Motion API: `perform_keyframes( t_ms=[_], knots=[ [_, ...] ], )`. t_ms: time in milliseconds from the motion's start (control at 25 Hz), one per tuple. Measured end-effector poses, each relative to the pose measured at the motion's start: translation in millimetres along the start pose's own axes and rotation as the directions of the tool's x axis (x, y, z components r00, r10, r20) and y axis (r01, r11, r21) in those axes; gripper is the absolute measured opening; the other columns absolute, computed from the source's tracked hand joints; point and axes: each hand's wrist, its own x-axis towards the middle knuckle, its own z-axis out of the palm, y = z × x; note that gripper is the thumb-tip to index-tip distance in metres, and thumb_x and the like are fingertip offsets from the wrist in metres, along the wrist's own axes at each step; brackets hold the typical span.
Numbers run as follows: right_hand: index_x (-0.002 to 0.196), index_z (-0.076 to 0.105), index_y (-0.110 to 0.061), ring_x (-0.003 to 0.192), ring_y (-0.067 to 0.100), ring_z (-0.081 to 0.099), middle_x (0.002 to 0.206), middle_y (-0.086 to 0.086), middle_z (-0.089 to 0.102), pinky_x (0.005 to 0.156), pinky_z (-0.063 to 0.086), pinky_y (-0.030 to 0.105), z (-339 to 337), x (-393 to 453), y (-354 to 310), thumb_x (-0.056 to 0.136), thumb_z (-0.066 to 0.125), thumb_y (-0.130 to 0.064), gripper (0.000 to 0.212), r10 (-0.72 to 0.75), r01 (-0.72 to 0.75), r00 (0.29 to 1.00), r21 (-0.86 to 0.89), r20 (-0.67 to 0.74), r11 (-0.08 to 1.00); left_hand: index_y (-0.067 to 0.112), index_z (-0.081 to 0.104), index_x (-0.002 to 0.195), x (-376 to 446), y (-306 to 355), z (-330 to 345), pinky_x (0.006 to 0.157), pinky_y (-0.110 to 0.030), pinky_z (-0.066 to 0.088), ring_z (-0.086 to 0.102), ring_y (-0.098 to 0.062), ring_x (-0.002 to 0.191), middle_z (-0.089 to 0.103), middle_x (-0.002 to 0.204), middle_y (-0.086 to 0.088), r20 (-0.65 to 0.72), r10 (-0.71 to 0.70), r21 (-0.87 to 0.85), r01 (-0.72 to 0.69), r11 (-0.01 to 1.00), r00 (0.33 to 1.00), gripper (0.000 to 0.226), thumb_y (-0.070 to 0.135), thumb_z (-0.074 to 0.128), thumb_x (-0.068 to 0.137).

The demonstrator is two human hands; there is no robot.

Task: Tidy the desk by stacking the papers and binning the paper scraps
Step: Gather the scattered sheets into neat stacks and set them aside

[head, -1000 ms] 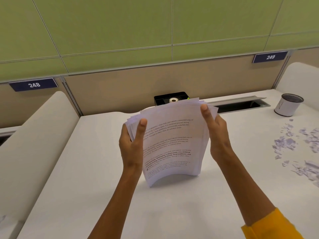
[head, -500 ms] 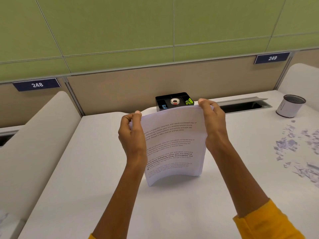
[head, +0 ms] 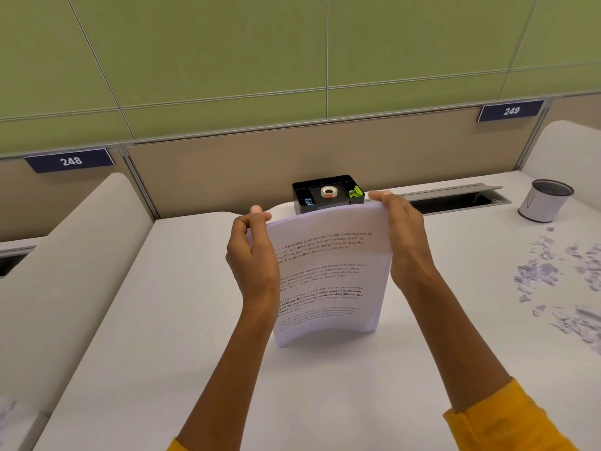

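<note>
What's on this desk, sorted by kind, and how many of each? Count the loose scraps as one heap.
Stack of printed papers, stood on edge, gripped by left hand and right hand: 1
Black desk organiser: 1
Tape roll in it: 1
Green clip in it: 1
White bin: 1
Heap of paper scraps: 1
Total: 6

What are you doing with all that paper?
A person holds a stack of papers upright on the desk, left hand and right hand gripping its top corners, squaring the sheets. Paper scraps lie loose on the right, not yet in the bin behind them.
</note>
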Motion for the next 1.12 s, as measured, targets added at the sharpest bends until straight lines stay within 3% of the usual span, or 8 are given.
perform_keyframes(
  t_ms=[200, 360, 480, 560, 680, 840, 960, 1120],
  knots=[
    [0.091, 0.056, -0.016, 0.07, 0.014, 0.053, 0.072, -0.005, 0.056, 0.059, 0.042, 0.025, -2, 0, 2, 0.093, 0.051, -0.047, 0.032, -0.015, 0.016, 0.999, -0.025, 0.039, 1.0, 0.017, 0.057, 0.091, -1, 1, 0, 0.048, -0.013, 0.042, 0.059, -0.011, 0.065, 0.06, 0.072, 0.003, 0.016, 0.003, 0.025, -0.004, 1.0, 1.0, 0.041, 0.051, 0.034, 0.095],
    [0.085, 0.054, -0.02, 0.071, 0.014, 0.053, 0.075, -0.004, 0.056, 0.059, 0.042, 0.025, -3, 2, 3, 0.092, 0.053, -0.045, 0.026, -0.037, 0.04, 0.998, -0.048, 0.054, 0.998, 0.02, 0.055, 0.089, 0, 5, 2, 0.053, -0.021, 0.04, 0.054, -0.009, 0.066, 0.054, 0.07, 0.006, -0.027, -0.046, -0.03, 0.045, 0.999, 0.999, 0.036, 0.038, 0.027, 0.101],
    [0.095, 0.057, -0.016, 0.068, 0.011, 0.056, 0.076, -0.004, 0.059, 0.055, 0.044, 0.02, -3, 3, 6, 0.092, 0.052, -0.047, 0.031, -0.054, 0.06, 0.993, -0.056, 0.1, 0.997, 0.025, 0.05, 0.089, -1, 6, 4, 0.058, -0.027, 0.04, 0.054, -0.013, 0.072, 0.053, 0.074, 0.003, -0.02, -0.09, -0.053, 0.089, 0.995, 0.996, 0.029, 0.03, 0.025, 0.101],
    [0.102, 0.06, -0.013, 0.067, 0.009, 0.059, 0.079, -0.003, 0.063, 0.051, 0.046, 0.016, -3, 4, 9, 0.092, 0.051, -0.049, 0.038, -0.078, 0.09, 0.988, -0.08, 0.137, 0.993, 0.027, 0.051, 0.09, -3, 6, 5, 0.059, -0.028, 0.042, 0.055, -0.014, 0.073, 0.054, 0.075, 0.003, 0.024, -0.092, -0.052, 0.093, 0.994, 0.995, 0.031, 0.04, 0.024, 0.101],
    [0.109, 0.063, -0.015, 0.077, 0.013, 0.065, 0.09, 0.002, 0.07, 0.061, 0.052, 0.022, -13, 8, 13, 0.086, 0.059, -0.052, 0.044, -0.107, 0.141, 0.956, -0.107, 0.271, 0.984, 0.023, 0.055, 0.097, -2, 5, 1, 0.058, -0.024, 0.046, 0.059, -0.014, 0.071, 0.061, 0.078, 0.002, 0.158, -0.036, -0.008, 0.038, 0.999, 0.987, 0.043, 0.062, 0.041, 0.085],
    [0.109, 0.065, -0.015, 0.091, 0.028, 0.068, 0.101, 0.008, 0.071, 0.08, 0.058, 0.043, -29, 20, 39, 0.077, 0.075, -0.024, 0.035, -0.023, 0.086, 0.93, -0.156, 0.367, 0.984, 0.03, 0.064, 0.094, 8, -3, -9, 0.061, -0.02, 0.05, 0.06, -0.014, 0.079, 0.065, 0.087, 0.007, 0.27, 0.052, 0.139, -0.092, 0.986, 0.961, 0.016, 0.033, 0.071, 0.08],
    [0.102, 0.068, -0.017, 0.089, 0.027, 0.069, 0.098, 0.005, 0.072, 0.075, 0.059, 0.038, -31, 23, 67, 0.07, 0.078, -0.022, 0.033, 0.024, 0.05, 0.918, -0.175, 0.395, 0.983, 0.034, 0.066, 0.09, 11, -7, -12, 0.061, -0.023, 0.049, 0.061, -0.014, 0.077, 0.068, 0.084, 0.007, 0.263, 0.014, 0.114, -0.046, 0.992, 0.965, 0.01, 0.028, 0.069, 0.083],
    [0.098, 0.07, -0.017, 0.094, 0.028, 0.066, 0.099, 0.003, 0.072, 0.081, 0.057, 0.034, -39, 22, 107, 0.077, 0.076, -0.013, 0.022, 0.126, 0.035, 0.878, -0.325, 0.462, 0.945, 0.02, 0.07, 0.098, 18, -7, -30, 0.057, -0.021, 0.05, 0.062, -0.015, 0.074, 0.07, 0.085, -0.002, 0.221, -0.066, -0.065, 0.082, 0.994, 0.973, 0.015, 0.025, 0.067, 0.084]
  ],
)
